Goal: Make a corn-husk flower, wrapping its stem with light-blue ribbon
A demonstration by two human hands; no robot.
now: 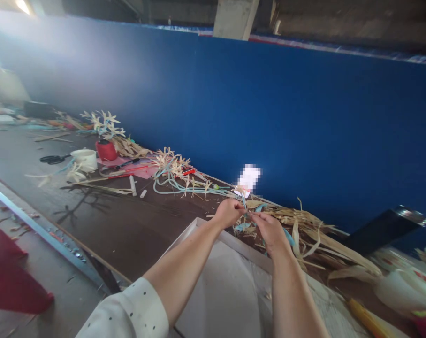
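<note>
Husk flower (pixel 241 191) is being held just above the table (pixel 128 225), beside the blue wall (pixel 304 117). Left hand (pixel 229 212) is gripping its stem with fingers curled closed. Right hand (pixel 271 231) is pinching the same stem narrowly, with a blue strip (pixel 288 237) trailing beneath it. Loose husks (pixel 311 227) are lying just beyond. A white tray (pixel 220 281) is sitting under the forearms. Finished flowers (pixel 171 162) and scissors (pixel 53 159) are lying well apart, further left.

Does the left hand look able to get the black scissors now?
Probably not: the left hand pinches the straw flower, and the scissors lie far off along the table, beyond the white bowl.
</note>
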